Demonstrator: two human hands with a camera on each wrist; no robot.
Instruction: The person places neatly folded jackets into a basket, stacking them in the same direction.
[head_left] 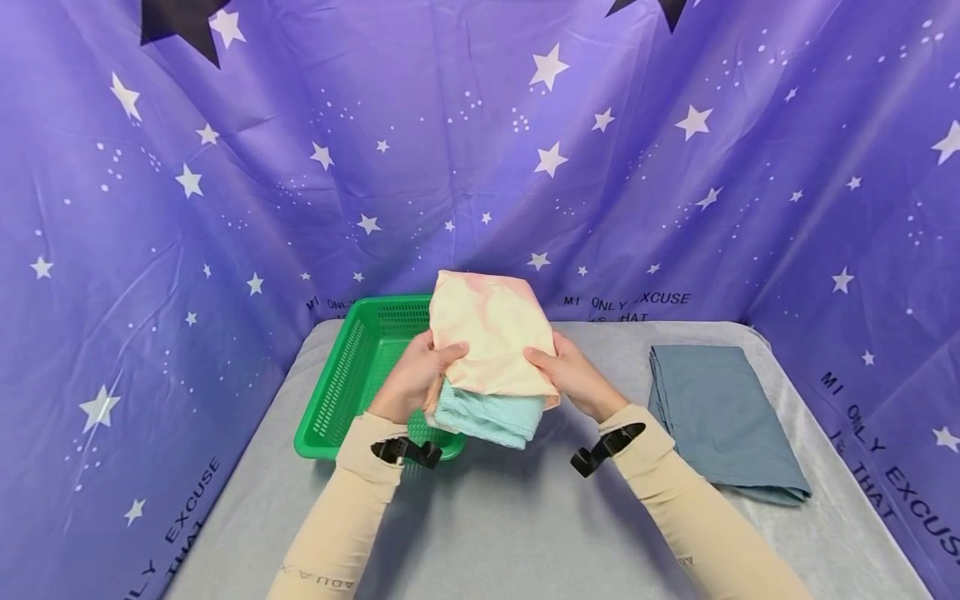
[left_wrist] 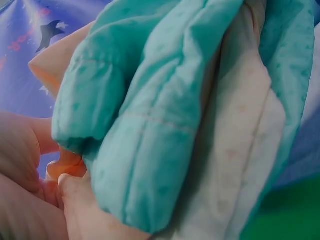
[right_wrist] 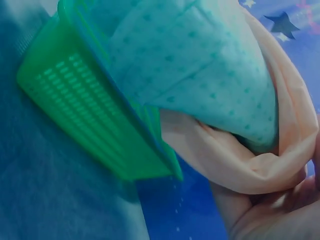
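Observation:
Raised above the table is a folded peach garment point(head_left: 491, 333), with turquoise cloth point(head_left: 491, 412) hanging out below its near edge. Small darker hearts dot the turquoise fabric point(right_wrist: 200, 65) in the right wrist view. Cuff-like turquoise ends point(left_wrist: 145, 165) show in the left wrist view, beside a pale layer. My left hand point(head_left: 416, 371) grips the bundle's left side, thumb on top. At the right side my right hand point(head_left: 577, 375) pinches it the same way. The peach fabric and the bundle hide most fingers. Whether peach and turquoise are one piece I cannot tell.
A green plastic basket point(head_left: 318, 417) with slotted walls stands at the left, partly beneath the bundle and left hand. Folded grey-blue cloth point(head_left: 727, 417) lies on the right of the grey-covered table point(head_left: 525, 525). Purple star-printed curtains point(head_left: 450, 125) enclose the back and sides.

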